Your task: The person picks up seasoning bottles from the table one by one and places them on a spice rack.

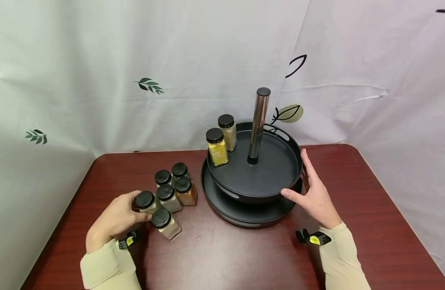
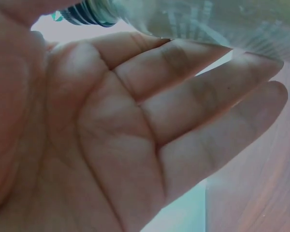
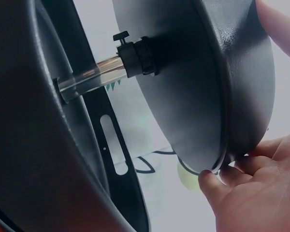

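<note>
At the left of the table my left hand (image 1: pixel 117 215) grips a black-capped spice jar (image 1: pixel 145 201), thumb and fingers on either side of it. In the left wrist view the glass of this spice jar (image 2: pixel 198 21) lies along the fingers. Several similar jars (image 1: pixel 168 196) stand close by, one with orange-brown contents (image 1: pixel 186 196). My right hand (image 1: pixel 316 197) holds the rim of the upper tray (image 1: pixel 273 173) of a black two-tier stand, its thumb at the front and fingers round the right side. A yellow jar (image 1: pixel 217 153) and a pale jar (image 1: pixel 228 135) stand on this tray.
The wider lower tray (image 1: pixel 240 217) sits on the reddish-brown table (image 1: pixel 222 257). A metal post (image 1: pixel 258 125) rises through the upper tray, and a clamp screw (image 3: pixel 123 41) shows beneath it. White patterned cloth (image 1: pixel 193 60) hangs behind the table.
</note>
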Demonstrator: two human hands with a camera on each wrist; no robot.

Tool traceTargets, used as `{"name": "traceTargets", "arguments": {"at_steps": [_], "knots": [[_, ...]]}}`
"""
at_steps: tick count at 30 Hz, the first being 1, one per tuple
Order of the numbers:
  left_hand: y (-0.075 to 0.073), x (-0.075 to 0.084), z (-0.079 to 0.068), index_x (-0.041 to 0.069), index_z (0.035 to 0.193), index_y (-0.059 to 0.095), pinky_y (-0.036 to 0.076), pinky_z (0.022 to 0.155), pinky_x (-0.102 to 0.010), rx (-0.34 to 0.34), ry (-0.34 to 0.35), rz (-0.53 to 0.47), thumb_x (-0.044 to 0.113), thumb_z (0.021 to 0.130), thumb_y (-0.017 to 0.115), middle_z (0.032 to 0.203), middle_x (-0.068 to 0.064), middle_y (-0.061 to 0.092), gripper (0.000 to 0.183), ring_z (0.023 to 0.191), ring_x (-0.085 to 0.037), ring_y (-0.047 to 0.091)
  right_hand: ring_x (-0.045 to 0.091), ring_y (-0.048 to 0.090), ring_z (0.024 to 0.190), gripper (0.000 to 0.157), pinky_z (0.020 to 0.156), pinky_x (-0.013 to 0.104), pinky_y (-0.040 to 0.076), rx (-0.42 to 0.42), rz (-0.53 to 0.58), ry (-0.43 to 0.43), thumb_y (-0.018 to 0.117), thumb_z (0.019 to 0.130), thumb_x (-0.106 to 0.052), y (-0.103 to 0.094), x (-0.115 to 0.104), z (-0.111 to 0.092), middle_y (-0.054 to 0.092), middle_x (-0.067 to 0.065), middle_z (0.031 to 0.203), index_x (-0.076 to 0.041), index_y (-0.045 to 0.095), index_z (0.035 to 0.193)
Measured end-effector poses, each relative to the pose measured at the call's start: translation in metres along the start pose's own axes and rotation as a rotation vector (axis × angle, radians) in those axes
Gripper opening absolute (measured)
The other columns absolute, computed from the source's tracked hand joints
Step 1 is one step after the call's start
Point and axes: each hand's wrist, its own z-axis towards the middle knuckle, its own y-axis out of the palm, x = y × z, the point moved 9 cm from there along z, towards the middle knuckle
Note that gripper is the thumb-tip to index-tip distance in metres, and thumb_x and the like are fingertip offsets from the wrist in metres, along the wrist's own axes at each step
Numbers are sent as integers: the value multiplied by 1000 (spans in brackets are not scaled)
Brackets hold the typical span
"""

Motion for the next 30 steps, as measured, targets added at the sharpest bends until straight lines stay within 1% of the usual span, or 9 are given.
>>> {"name": "traceTargets", "arguments": {"at_steps": [4,9,13,17,20,23,25,28,30], "knots": [[-6,-1,-4,10,108,69,50,77,-38,21,-20,5,24,72,88,87,5,69,43,83,-15,63,21,15,153,110,114,16,23,0,9,-6,80,83,1,0,0,0,7,-9,168,-33,11,161],[-17,2,-10,4,117,66,51,75,-38,64,-35,33,24,75,87,95,-1,72,52,85,-17,64,21,16,153,110,114,15,24,7,23,-7,80,82,3,-1,1,0,8,-9,168,-32,13,161],[-28,4,-17,3,121,64,50,77,-42,103,-78,56,29,78,86,97,-5,72,56,88,-22,65,20,15,153,109,114,16,24,6,23,-2,80,82,2,-2,1,-1,7,-9,168,-32,13,161],[-36,6,-23,3,125,61,51,80,-48,124,-118,73,38,81,84,102,-8,72,61,95,-29,65,18,15,153,109,115,17,24,5,7,-3,81,82,1,-2,1,-1,8,-10,168,-32,13,161],[-42,9,-27,3,128,58,51,76,-46,145,-141,63,42,83,82,105,-10,72,64,94,-30,65,16,15,153,109,115,18,25,5,-4,-2,81,82,1,-2,1,-1,8,-10,168,-33,13,161],[-49,16,-32,5,127,59,50,72,-40,203,-145,53,42,82,83,104,-9,72,63,87,-23,65,15,15,153,109,115,18,25,4,5,-2,81,82,1,-2,2,-1,8,-10,168,-33,13,161],[-54,20,-34,5,125,60,47,71,-37,253,-134,46,41,81,84,103,-10,72,61,85,-22,64,16,15,153,109,115,18,25,4,9,0,81,82,1,-2,2,-1,8,-10,168,-33,13,161],[-61,27,-37,4,125,61,46,73,-37,339,-110,45,35,82,85,106,-15,72,58,90,-26,65,18,16,153,109,115,17,24,3,23,-3,80,82,2,-2,1,0,8,-9,168,-33,14,161],[-66,31,-39,2,124,62,45,75,-37,405,-87,42,31,81,85,107,-18,71,56,98,-33,65,19,15,153,109,115,17,24,3,20,-5,80,82,2,-2,1,0,8,-10,168,-33,14,161]]}}
